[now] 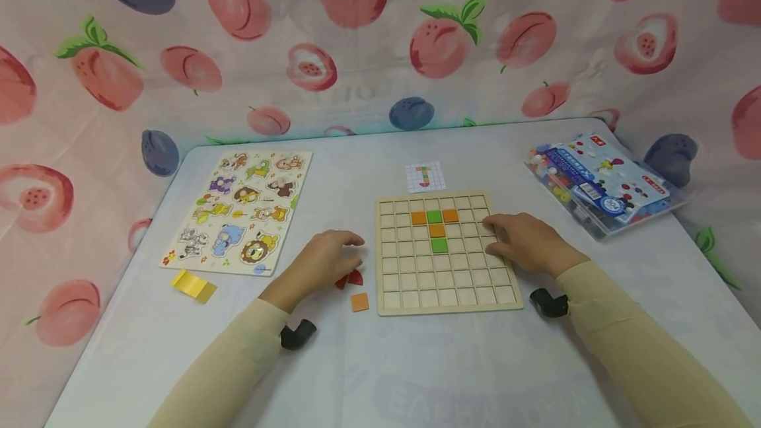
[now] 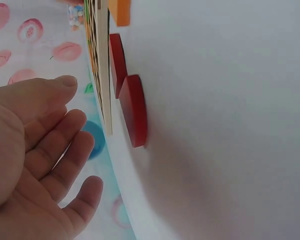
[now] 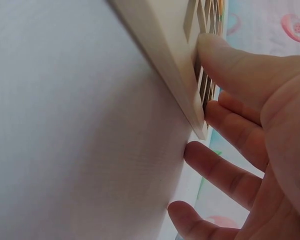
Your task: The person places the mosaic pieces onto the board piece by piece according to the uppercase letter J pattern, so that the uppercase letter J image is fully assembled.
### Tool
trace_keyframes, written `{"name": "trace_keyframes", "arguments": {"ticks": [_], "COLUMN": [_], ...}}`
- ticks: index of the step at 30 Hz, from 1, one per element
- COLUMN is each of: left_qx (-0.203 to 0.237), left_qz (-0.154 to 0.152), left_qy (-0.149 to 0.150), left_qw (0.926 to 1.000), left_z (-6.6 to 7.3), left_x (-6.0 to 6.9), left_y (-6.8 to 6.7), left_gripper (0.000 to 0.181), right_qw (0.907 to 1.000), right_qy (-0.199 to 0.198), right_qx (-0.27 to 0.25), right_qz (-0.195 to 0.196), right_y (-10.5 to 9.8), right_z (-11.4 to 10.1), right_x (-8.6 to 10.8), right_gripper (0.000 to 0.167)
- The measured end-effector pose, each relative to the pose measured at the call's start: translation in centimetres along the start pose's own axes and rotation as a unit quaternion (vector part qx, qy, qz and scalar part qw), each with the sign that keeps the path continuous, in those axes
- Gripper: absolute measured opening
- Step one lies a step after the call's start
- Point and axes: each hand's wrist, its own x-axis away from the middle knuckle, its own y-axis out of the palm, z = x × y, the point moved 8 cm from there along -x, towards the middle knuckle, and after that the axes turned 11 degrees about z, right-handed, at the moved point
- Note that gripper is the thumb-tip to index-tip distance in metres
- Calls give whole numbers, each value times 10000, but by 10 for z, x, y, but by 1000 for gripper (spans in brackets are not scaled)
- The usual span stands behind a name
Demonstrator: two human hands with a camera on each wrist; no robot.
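A wooden grid board lies flat, with orange tiles and green tiles set in a T shape in its cells. My right hand rests at the board's right edge. In the right wrist view its thumb touches the board's face and the other fingers are spread. To the left of the board, my left hand hovers with relaxed fingers and nothing in them. Close under it lie two red pieces with a curved side, partly hidden in the head view. An orange square tile lies nearer me.
Behind the board is a small pattern card showing a coloured figure on a grid. An animal puzzle board lies at the left, with a folded yellow strip before it. A clear plastic box of colourful pieces stands at the right.
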Motion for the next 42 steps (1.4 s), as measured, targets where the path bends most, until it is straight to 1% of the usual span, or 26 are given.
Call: {"name": "trace_keyframes", "arguments": {"ticks": [4, 8, 13, 19, 22, 27, 31, 38, 42], "left_qx": [11, -36, -7, -88, -81, -105, -143, -166, -91], "left_qz": [28, 66, 37, 123, 113, 111, 144, -10, -114], "left_qy": [102, 119, 75, 162, 156, 136, 198, 136, 176], "left_qw": [9999, 9999, 10000, 9998, 9998, 9998, 9996, 9998, 9997], "left_z": [1, 0, -4, -3, -3, -3, -2, -4, -2], "left_x": [8, 13, 19, 26, 30, 33, 34, 36, 37], "left_y": [0, 0, 1, 1, 1, 1, 2, 5, 6], "left_gripper": [30, 27, 28, 25, 25, 26, 25, 25, 26], "right_qw": [10000, 10000, 10000, 10000, 10000, 10000, 9999, 10000, 10000], "right_qy": [-4, -16, -20, 17, 11, 22, 29, 5, 11], "right_qx": [2, 31, 40, 22, 30, 87, 106, 79, 73], "right_qz": [10, 28, 50, 37, 33, 24, 19, 46, 34], "right_y": [0, -1, 0, 1, 1, 1, 1, -1, -1], "right_z": [-1, -1, -1, 0, -1, 0, 0, -1, -1], "right_x": [0, 1, 1, 2, 1, 0, 0, 1, 1], "right_gripper": [57, 58, 59, 59, 59, 59, 60, 59, 59]}}
